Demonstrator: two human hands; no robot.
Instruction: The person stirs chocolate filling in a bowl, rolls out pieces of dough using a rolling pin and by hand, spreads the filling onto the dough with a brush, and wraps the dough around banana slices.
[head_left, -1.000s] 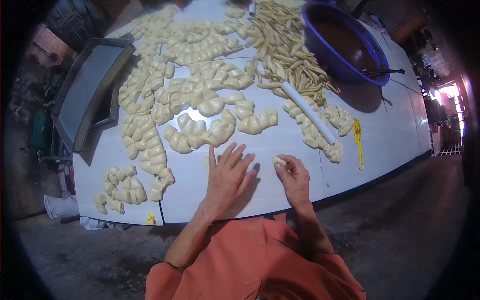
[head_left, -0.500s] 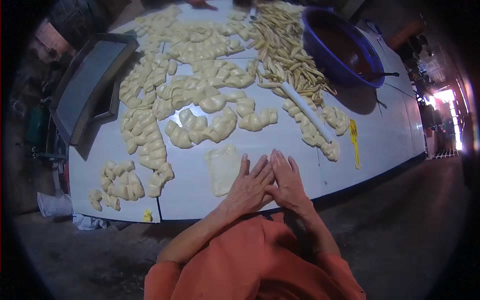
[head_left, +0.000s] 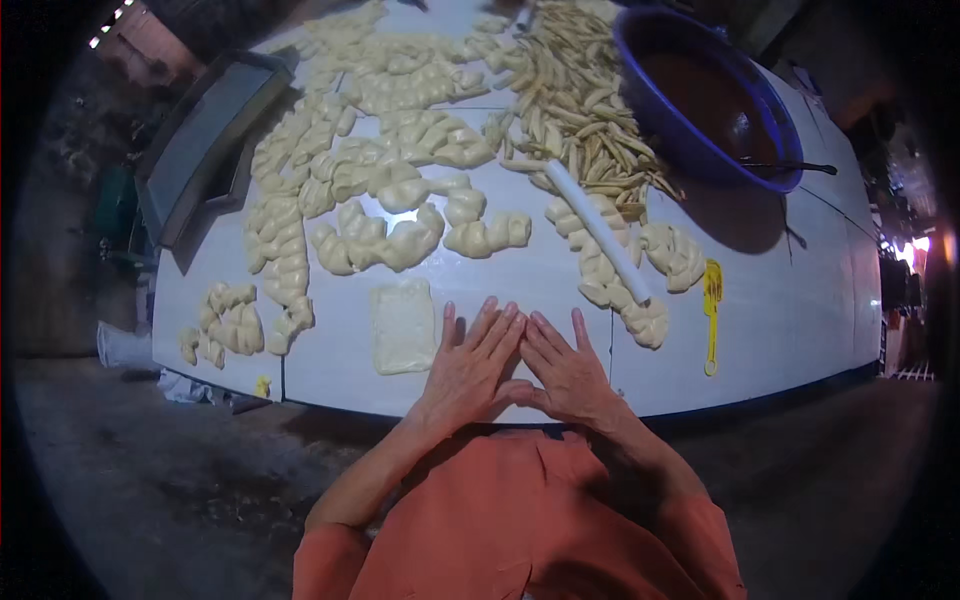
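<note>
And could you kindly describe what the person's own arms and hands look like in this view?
The left hand and right hand are bare, with no glove, ring or watch to be seen. The forearms are uncovered too. Loose, plain orange-red sleeves end near the elbows and match the top over the torso.

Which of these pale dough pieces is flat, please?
The rectangular sheet just left of the left hand: it lies flat, while the other dough forms rounded, lumpy clumps.
</note>
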